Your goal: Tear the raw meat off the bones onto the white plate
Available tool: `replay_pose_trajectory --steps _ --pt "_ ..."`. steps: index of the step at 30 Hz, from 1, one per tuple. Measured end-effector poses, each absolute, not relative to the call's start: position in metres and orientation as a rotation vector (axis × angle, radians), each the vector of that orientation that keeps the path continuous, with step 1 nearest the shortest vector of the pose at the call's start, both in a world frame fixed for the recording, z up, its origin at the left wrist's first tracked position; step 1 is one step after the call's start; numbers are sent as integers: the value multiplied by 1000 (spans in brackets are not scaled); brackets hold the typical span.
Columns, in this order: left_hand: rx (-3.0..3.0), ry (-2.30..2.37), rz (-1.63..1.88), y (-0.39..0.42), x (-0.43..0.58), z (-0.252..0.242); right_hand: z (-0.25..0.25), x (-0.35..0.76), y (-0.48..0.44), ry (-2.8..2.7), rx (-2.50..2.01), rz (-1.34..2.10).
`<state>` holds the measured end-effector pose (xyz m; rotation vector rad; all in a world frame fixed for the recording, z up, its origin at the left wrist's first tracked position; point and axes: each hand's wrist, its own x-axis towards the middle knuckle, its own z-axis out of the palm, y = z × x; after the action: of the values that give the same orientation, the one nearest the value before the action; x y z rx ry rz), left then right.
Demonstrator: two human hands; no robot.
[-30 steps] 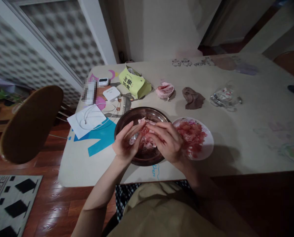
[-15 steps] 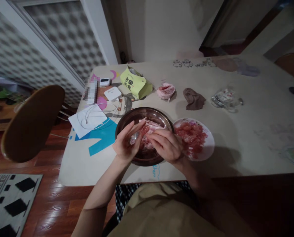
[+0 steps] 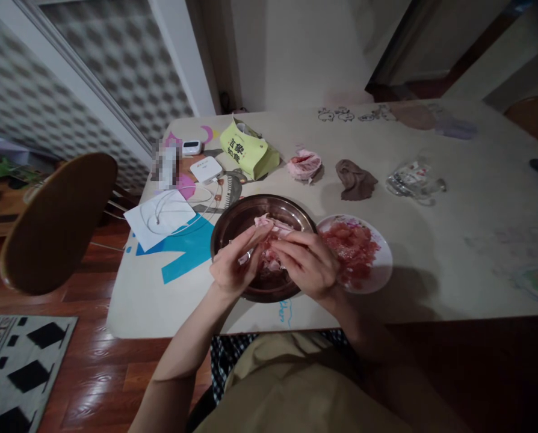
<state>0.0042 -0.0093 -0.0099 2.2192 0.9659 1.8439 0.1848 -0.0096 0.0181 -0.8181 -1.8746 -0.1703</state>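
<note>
Over a shiny metal bowl, both of my hands work on a pinkish-red piece of fruit that looks like a pomelo segment. My left hand pinches it from the left between thumb and fingers. From the right, the bent fingertips of my right hand close on its other side. Pale pink membrane scraps lie in the bowl below, partly hidden by my hands. Beside the bowl, a white plate bears a heap of loose red pulp.
Behind the bowl are a yellow-green packet, a pink-white rind with red flesh, a brown cloth and a clear, shiny object. White devices, a cable and a paper sheet lie left. A chair stands beyond the table's left edge.
My left fingers have drawn closer together around the piece. My right hand has shifted slightly to the right. The plate and the other things stay where they were.
</note>
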Motion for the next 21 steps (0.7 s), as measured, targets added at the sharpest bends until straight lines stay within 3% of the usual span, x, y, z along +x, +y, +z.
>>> replay_pose_trajectory --steps 6,21 --pt "2117 948 1915 -9 9 0 13 189 -9 -1951 -723 -303" --pt "1928 996 1928 -9 9 -2 9 191 -6 -1986 -723 -256"
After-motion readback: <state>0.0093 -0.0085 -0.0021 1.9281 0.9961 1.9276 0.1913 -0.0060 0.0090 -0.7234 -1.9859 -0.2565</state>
